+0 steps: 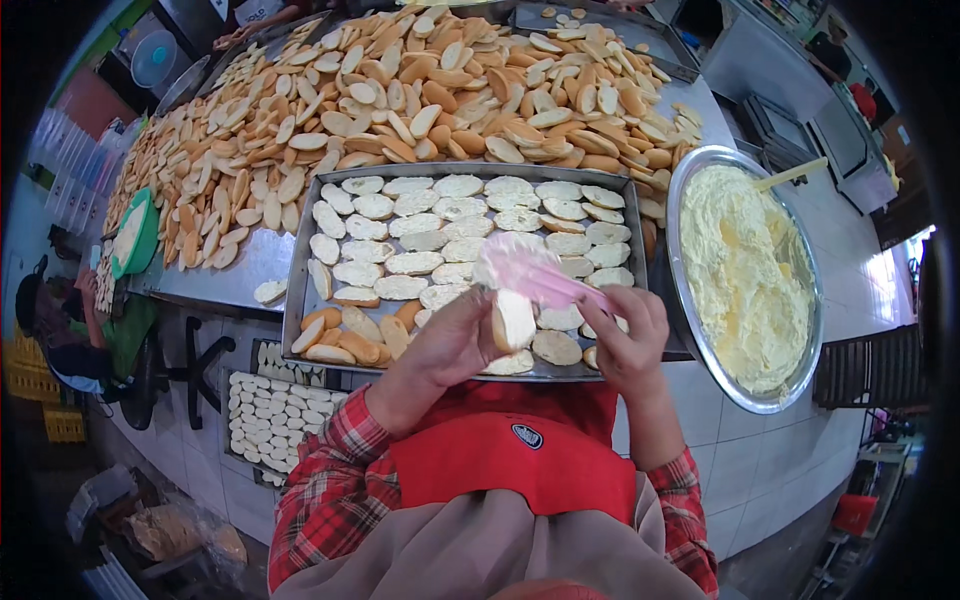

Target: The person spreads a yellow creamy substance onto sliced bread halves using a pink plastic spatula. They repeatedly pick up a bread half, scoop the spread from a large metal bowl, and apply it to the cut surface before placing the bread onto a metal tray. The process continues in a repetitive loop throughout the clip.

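My left hand holds an oval bread slice whose upper face is coated with pale cream. In my right hand is a pink plastic spatula, its blade loaded with cream just above the slice. Both hands are over the near part of a metal baking tray. Rows of cream-coated slices lie in it, with plain bread pieces heaped in its near left corner. At the right stands a large metal bowl of pale yellow cream, with a light-coloured handle sticking out.
A big pile of bread slices covers much of the metal table beyond the tray. A green basin sits at the left, near a seated person. Lower left, a tray of coated slices stands below table height.
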Available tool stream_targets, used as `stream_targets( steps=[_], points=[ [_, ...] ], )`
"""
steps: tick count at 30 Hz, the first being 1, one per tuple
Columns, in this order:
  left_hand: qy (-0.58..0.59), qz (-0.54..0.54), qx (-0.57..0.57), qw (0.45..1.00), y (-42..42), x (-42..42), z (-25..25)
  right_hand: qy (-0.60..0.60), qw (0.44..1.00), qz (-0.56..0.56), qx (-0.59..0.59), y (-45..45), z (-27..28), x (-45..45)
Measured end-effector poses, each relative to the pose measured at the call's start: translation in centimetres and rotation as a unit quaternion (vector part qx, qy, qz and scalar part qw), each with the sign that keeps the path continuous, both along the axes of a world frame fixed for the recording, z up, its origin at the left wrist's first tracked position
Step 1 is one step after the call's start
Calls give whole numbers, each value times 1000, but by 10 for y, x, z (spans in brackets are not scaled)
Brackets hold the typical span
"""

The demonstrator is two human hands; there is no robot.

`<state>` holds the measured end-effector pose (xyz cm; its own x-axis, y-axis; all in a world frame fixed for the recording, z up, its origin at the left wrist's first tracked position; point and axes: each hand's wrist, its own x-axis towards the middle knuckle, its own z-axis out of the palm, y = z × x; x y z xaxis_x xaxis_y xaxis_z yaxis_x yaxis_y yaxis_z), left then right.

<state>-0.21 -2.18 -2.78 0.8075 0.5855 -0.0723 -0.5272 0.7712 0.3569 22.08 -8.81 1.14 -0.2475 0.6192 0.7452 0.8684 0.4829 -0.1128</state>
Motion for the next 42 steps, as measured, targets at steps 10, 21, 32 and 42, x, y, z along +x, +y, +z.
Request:
stream_targets(
  steps=[10, 21, 32, 42],
  points=[
    [91, 258, 242, 931, 24, -17, 10, 4, 986, 19, -166, -18, 35, 7],
    [53, 332, 337, 880, 33, -34, 8, 63, 987, 1, -148, -19, 19, 7],
    [127, 419, 383, 813, 31, -37, -2, 310, 884, 109, -333, -13, 7, -19],
    [457, 632, 308, 546, 70, -251, -24, 347, 875, 10, -339, -29, -52, 30]
  ],
)
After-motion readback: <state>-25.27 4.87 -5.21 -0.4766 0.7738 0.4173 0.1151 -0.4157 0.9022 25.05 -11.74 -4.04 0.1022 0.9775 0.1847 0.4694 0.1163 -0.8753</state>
